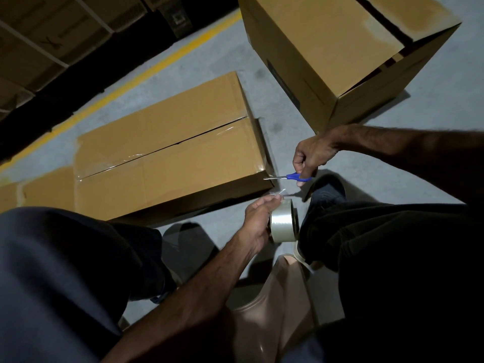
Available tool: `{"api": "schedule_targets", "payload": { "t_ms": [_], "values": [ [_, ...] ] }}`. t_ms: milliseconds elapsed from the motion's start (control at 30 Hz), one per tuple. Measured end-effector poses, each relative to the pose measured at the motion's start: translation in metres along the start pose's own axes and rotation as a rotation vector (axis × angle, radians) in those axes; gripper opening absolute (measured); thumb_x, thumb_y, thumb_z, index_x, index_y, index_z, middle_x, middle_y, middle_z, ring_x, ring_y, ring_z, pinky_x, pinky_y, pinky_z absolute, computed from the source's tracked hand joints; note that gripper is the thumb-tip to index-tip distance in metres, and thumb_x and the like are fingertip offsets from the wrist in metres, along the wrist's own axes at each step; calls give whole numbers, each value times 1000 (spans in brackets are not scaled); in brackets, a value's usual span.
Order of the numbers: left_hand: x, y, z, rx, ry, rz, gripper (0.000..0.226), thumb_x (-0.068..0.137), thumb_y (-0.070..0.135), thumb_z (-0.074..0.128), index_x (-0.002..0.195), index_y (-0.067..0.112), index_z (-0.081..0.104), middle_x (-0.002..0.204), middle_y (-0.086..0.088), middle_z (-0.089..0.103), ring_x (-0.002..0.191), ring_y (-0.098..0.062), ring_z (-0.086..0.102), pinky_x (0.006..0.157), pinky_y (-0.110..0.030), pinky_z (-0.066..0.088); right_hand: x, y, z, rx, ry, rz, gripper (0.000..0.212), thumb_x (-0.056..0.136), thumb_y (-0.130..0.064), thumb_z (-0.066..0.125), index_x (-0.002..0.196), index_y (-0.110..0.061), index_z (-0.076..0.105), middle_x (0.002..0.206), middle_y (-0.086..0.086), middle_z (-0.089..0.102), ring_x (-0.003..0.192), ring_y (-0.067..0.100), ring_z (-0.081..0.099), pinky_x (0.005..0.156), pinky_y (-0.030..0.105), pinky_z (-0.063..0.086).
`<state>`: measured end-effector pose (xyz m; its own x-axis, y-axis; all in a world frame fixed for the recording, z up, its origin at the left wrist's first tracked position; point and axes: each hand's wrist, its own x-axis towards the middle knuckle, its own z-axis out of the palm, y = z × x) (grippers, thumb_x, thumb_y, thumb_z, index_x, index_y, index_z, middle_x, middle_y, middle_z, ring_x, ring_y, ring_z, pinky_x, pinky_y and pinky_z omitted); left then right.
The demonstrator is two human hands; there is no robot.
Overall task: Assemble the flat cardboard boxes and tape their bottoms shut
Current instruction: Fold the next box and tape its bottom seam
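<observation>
An assembled cardboard box [167, 153] lies on the floor in front of me, with clear tape running along the seam of its two closed flaps. My right hand [311, 158] grips blue-handled scissors [290, 177] whose blades point at the box's near right corner. Just below, my left hand [258, 221] holds a roll of clear tape [284, 224] and pinches its loose end between the fingertips. The scissors and the tape end are a small gap apart.
A second, taller cardboard box [340, 48] stands at the upper right with its top flaps partly apart. Flat cardboard [36, 189] lies at the left. A yellow floor line [146, 72] and stacked boxes [47, 35] run along the back left. My knees frame a beige stool [275, 305].
</observation>
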<state>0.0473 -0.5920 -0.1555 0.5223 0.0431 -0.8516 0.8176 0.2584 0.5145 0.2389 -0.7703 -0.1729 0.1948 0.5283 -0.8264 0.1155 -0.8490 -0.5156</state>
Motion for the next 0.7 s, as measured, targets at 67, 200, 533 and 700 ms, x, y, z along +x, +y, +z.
{"api": "schedule_targets", "payload": {
  "t_ms": [67,200,533,700],
  "values": [
    [0,2,-1,5,-4,13,5,96,21,73,95,16,74,86,1,75,70,-10,68,64,-26,52,1,0,0,-3,9,4,29,77,-43,91,64,-26,71,66,-9,66,66,8,57,65,31,39],
    [-5,4,-8,-1,-40,22,5,95,20,74,93,15,74,88,0,75,69,-10,68,60,-25,51,1,4,3,-81,52,7,28,81,-30,90,69,-19,68,68,-2,64,70,14,55,64,29,43],
    [-24,45,-26,39,-86,151,6,93,24,75,92,18,73,95,-2,71,81,-17,60,70,-33,43,-51,1,-15,-301,346,-21,26,86,-16,85,75,-16,61,70,-1,62,67,18,52,62,34,39],
    [-46,92,-37,115,-144,233,6,92,19,75,88,20,72,92,-4,72,76,-19,62,66,-30,47,-94,-10,-10,-122,587,-4,38,86,-27,87,59,-15,63,46,-10,56,50,18,46,54,31,35]
  ]
}}
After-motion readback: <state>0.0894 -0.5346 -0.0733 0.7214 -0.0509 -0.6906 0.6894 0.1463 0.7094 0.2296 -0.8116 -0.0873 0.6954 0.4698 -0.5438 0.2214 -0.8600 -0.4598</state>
